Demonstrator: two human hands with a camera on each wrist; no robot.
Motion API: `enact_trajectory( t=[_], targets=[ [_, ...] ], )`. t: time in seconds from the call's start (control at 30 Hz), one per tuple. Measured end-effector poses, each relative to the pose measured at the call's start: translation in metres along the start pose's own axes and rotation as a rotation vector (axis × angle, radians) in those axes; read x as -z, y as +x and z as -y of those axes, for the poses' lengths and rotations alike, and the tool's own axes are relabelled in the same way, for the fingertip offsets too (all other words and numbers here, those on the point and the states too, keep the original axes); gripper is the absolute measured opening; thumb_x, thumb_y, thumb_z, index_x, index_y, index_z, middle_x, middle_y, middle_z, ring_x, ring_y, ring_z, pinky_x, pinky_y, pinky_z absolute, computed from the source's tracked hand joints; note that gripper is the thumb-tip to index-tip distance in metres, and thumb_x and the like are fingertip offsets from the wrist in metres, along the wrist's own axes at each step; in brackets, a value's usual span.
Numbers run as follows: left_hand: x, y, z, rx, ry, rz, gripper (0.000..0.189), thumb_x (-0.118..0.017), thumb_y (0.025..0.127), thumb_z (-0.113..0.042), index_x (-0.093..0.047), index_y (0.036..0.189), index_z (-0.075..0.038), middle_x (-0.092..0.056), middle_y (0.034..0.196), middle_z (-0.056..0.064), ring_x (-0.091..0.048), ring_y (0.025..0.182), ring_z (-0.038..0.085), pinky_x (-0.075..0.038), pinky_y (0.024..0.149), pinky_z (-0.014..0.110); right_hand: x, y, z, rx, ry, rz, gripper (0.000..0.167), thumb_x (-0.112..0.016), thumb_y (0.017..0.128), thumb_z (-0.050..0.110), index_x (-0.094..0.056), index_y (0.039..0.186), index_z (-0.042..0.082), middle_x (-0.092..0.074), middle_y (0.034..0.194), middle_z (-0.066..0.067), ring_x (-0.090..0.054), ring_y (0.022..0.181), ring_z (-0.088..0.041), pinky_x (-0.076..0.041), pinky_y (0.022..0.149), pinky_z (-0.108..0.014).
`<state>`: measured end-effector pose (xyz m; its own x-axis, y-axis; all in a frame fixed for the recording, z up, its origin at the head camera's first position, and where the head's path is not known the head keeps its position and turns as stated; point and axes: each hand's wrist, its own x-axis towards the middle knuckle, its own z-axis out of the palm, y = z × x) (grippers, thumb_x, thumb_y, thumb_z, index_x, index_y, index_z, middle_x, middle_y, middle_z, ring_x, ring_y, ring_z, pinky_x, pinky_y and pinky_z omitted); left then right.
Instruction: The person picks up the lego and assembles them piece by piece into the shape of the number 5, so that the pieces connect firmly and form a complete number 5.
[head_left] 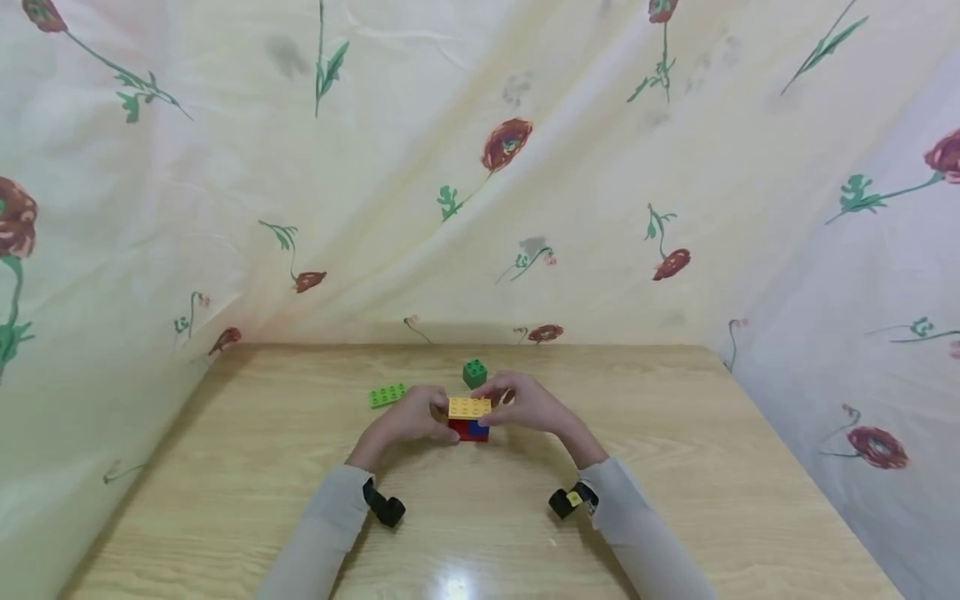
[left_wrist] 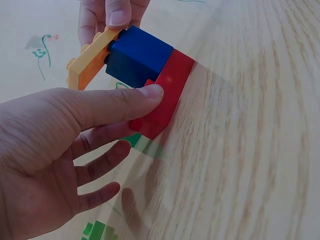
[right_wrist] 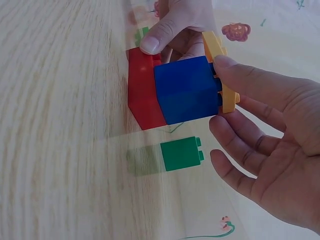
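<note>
A red brick (left_wrist: 172, 82) rests on the table with a blue brick (right_wrist: 185, 90) standing on one end of it. My left hand (head_left: 412, 414) pinches the red brick, thumb on its near side, the other fingers partly hidden behind. Over the blue brick lies a flat yellow brick (head_left: 469, 407), which my right hand (head_left: 528, 406) holds between thumb and fingers. In the right wrist view, blue studs show in a thin gap below the yellow brick, and it looks slightly tilted. Its other end hangs over the red brick with open space beneath.
Behind the stack stands a dark green brick (head_left: 475, 373). A flat light green brick (head_left: 387, 395) lies behind the left hand. The wooden table (head_left: 675, 517) meets a flowered cloth (head_left: 375, 275) at the back and sides.
</note>
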<state>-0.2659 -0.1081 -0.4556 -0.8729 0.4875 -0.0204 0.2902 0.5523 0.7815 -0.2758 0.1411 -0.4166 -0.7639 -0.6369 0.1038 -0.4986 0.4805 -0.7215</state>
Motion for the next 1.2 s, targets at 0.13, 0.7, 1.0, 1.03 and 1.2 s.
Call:
enact_trajectory(
  t=[0.13,0.7,1.0,1.03,1.2],
  targets=[
    [0.0014,0.0005,-0.0007,-0.005,-0.007,-0.003,0.022,-0.091,0.077,-0.018,-0.081,0.096,-0.012,-0.062,0.090,0.000,-0.052,0.086,0.017,-0.041,0.080,0.032,0.0004,0.0000,0.0007,0.011,0.005,-0.007,0.034,-0.083,0.086,0.022,-0.076,0.118,0.013,-0.071,0.102,-0.002,-0.064,0.096,-0.022,-0.052,0.088,-0.038],
    [0.0003,0.0012,0.0002,-0.001,-0.010,-0.002,0.025,-0.091,0.077,-0.018,-0.082,0.100,-0.013,-0.063,0.091,0.000,-0.051,0.086,0.016,-0.042,0.082,0.032,0.0021,-0.0015,0.0026,0.023,0.007,0.001,0.034,-0.082,0.087,0.019,-0.076,0.119,0.009,-0.069,0.095,-0.004,-0.065,0.093,-0.023,-0.052,0.086,-0.036],
    [-0.0003,0.0026,-0.0002,-0.005,-0.011,-0.001,0.027,-0.090,0.078,-0.018,-0.082,0.103,-0.012,-0.064,0.094,0.000,-0.054,0.090,0.017,-0.043,0.084,0.033,0.0049,-0.0019,0.0027,0.013,-0.021,0.021,0.035,-0.081,0.088,0.020,-0.076,0.121,0.011,-0.067,0.095,-0.001,-0.062,0.092,-0.018,-0.052,0.088,-0.036],
    [-0.0003,0.0027,0.0000,-0.006,-0.012,-0.002,0.027,-0.090,0.078,-0.018,-0.082,0.103,-0.012,-0.064,0.093,0.000,-0.054,0.089,0.017,-0.043,0.084,0.033,0.0050,-0.0020,0.0028,0.016,-0.022,0.021,0.035,-0.080,0.088,0.021,-0.076,0.121,0.011,-0.067,0.094,-0.001,-0.062,0.092,-0.018,-0.053,0.088,-0.037],
    [0.0012,0.0024,0.0015,0.001,-0.015,-0.007,0.025,-0.091,0.077,-0.017,-0.082,0.100,-0.012,-0.064,0.091,0.000,-0.054,0.088,0.017,-0.042,0.083,0.032,0.0034,0.0003,0.0025,0.017,-0.030,0.018,0.035,-0.081,0.088,0.022,-0.076,0.121,0.012,-0.066,0.095,-0.001,-0.061,0.092,-0.017,-0.053,0.089,-0.038]
  ],
)
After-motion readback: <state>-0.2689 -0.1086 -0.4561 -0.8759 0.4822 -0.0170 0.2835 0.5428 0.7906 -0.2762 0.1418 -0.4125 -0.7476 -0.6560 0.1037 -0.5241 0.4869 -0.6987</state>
